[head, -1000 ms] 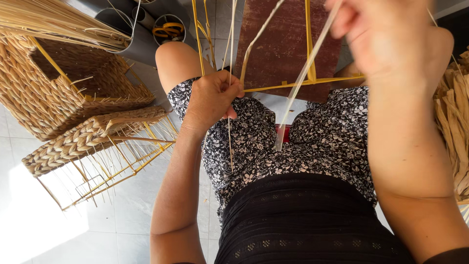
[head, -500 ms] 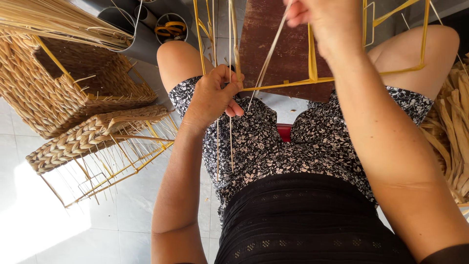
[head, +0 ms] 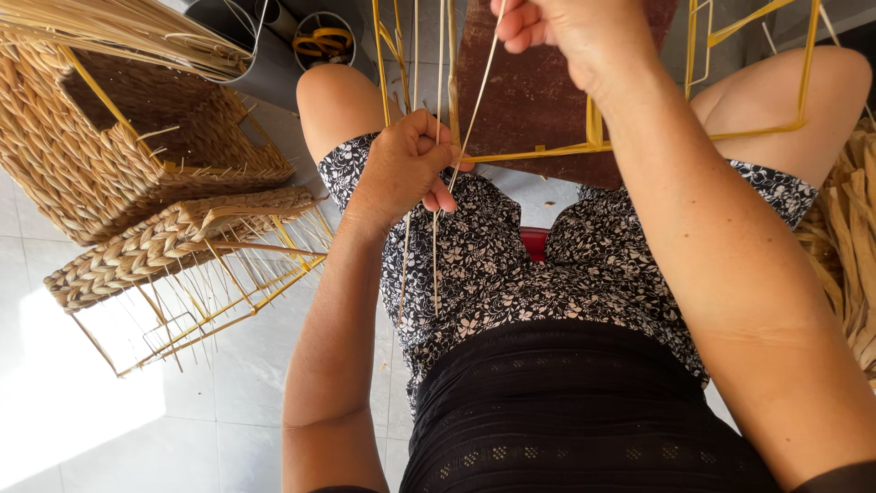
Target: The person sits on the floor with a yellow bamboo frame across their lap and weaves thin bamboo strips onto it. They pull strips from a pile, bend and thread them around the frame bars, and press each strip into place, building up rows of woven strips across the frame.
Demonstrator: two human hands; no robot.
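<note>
A: Pale floor tiles (head: 119, 429) show at the lower left of the frame, with sun on them. What sits at the centre?

B: A yellow wire frame (head: 639, 137) stands between the person's knees at the top centre, with a dark brown board (head: 538, 91) inside it. The left hand (head: 406, 169) is closed around thin straw strands (head: 436, 265) at the frame's left uprights. The right hand (head: 566, 27), at the top edge, pinches one pale strand (head: 474, 110) that runs down toward the left hand.

A: And around that?

B: A finished woven basket (head: 100, 155) lies at the upper left, a half-woven basket (head: 173, 265) just below it, touching. Yellow-handled scissors (head: 321, 41) rest in a round tub at the top. Dried reed bundles (head: 844, 237) fill the right edge.
</note>
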